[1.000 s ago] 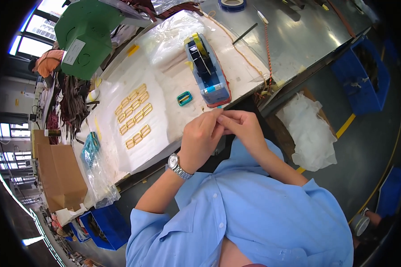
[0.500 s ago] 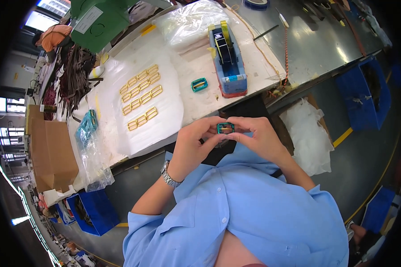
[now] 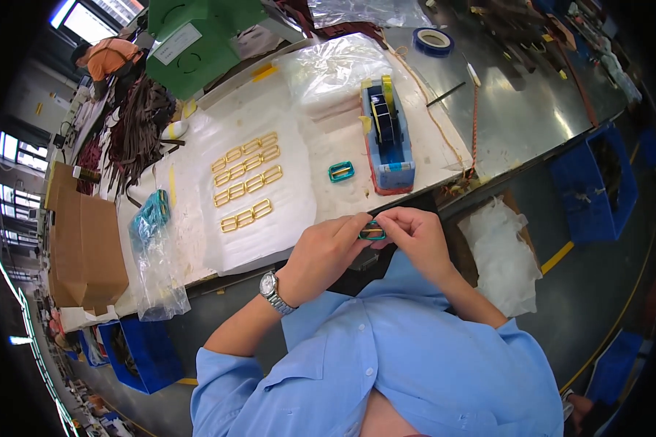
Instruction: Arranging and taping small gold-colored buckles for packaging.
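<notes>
Both hands meet just off the table's near edge, pinching a small gold buckle wrapped in teal film (image 3: pixel 372 231). My left hand (image 3: pixel 321 255), with a wristwatch, holds its left end. My right hand (image 3: pixel 415 237) grips its right end. A second teal-wrapped buckle (image 3: pixel 340 172) lies on the white sheet (image 3: pixel 284 218) in front of my hands. Several bare gold buckles (image 3: pixel 246 182) sit in rows further left on that sheet.
A blue tape dispenser (image 3: pixel 385 138) stands beyond my right hand. A clear bag with teal pieces (image 3: pixel 151 218) lies at the left, next to cardboard boxes (image 3: pixel 84 247). A tape roll (image 3: pixel 434 40), green box (image 3: pixel 197 36) and blue bins (image 3: pixel 594 182) surround the table. Another person (image 3: pixel 109 58) is far off.
My hands have drawn back from the table edge toward my chest, and the teal-wrapped buckle now shows between my fingertips. The view has shifted slightly.
</notes>
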`<state>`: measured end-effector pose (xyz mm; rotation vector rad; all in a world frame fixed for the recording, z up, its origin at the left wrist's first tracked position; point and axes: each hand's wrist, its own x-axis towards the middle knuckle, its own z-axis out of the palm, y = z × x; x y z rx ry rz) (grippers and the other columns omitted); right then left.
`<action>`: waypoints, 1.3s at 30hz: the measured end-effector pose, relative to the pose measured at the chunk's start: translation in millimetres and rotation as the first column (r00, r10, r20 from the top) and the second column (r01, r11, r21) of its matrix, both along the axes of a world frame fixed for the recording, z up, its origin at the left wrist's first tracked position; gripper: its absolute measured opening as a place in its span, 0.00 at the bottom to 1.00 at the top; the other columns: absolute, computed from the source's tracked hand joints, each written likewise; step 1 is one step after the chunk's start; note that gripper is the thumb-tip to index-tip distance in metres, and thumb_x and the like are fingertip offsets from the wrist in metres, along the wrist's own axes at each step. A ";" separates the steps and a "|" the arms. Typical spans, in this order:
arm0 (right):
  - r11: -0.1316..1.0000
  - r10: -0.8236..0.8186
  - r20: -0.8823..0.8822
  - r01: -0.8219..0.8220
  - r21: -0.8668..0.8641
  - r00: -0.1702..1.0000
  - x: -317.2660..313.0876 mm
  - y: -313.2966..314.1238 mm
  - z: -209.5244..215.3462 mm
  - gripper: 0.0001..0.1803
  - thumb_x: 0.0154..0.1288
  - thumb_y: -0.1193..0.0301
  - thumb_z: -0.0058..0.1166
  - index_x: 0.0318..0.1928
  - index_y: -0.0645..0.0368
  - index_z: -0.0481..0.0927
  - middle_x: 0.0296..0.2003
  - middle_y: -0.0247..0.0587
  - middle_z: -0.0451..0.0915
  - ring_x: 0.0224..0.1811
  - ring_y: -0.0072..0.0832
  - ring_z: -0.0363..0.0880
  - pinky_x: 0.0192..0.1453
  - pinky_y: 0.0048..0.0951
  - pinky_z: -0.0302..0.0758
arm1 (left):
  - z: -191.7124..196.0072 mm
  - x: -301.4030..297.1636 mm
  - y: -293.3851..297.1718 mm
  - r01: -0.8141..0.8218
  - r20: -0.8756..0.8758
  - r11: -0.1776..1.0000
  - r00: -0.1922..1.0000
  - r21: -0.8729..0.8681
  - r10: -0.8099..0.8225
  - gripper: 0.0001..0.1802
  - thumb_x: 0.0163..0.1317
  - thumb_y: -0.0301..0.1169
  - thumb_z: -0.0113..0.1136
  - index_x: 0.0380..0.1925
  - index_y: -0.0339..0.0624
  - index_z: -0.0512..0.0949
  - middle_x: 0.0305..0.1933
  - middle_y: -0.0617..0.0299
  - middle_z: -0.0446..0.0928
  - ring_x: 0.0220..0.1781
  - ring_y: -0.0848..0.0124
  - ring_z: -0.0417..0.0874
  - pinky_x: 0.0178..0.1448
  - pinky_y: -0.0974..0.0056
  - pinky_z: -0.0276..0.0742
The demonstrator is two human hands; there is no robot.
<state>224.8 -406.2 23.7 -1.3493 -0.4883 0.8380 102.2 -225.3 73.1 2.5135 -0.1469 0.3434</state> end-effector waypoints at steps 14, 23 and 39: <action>0.999 0.023 -0.037 -0.024 -0.035 0.999 4.0 -26.3 -16.0 0.18 0.84 0.70 0.56 0.65 0.69 0.82 0.47 0.47 0.92 0.47 0.26 0.91 0.54 0.29 0.87 | -41.7 56.8 64.5 -0.326 0.158 0.945 0.935 0.025 0.318 0.18 0.63 0.26 0.77 0.52 0.39 0.86 0.56 0.55 0.86 0.44 0.60 0.88 0.50 0.60 0.85; 0.953 -0.303 0.249 0.287 0.099 0.920 16.1 -33.8 36.2 0.14 0.84 0.71 0.57 0.59 0.66 0.87 0.44 0.40 0.90 0.42 0.20 0.86 0.46 0.21 0.81 | -32.6 59.2 59.2 -0.335 0.161 0.935 0.936 0.119 0.315 0.19 0.63 0.27 0.76 0.55 0.40 0.86 0.56 0.53 0.86 0.47 0.56 0.88 0.55 0.57 0.84; 0.955 -0.268 0.043 0.260 0.142 0.962 70.9 26.8 45.3 0.11 0.77 0.70 0.68 0.45 0.69 0.87 0.38 0.35 0.87 0.35 0.18 0.82 0.41 0.29 0.82 | 9.8 131.6 30.0 -0.186 0.464 0.970 0.881 0.157 0.093 0.20 0.64 0.27 0.74 0.56 0.42 0.86 0.53 0.52 0.84 0.53 0.52 0.85 0.56 0.52 0.83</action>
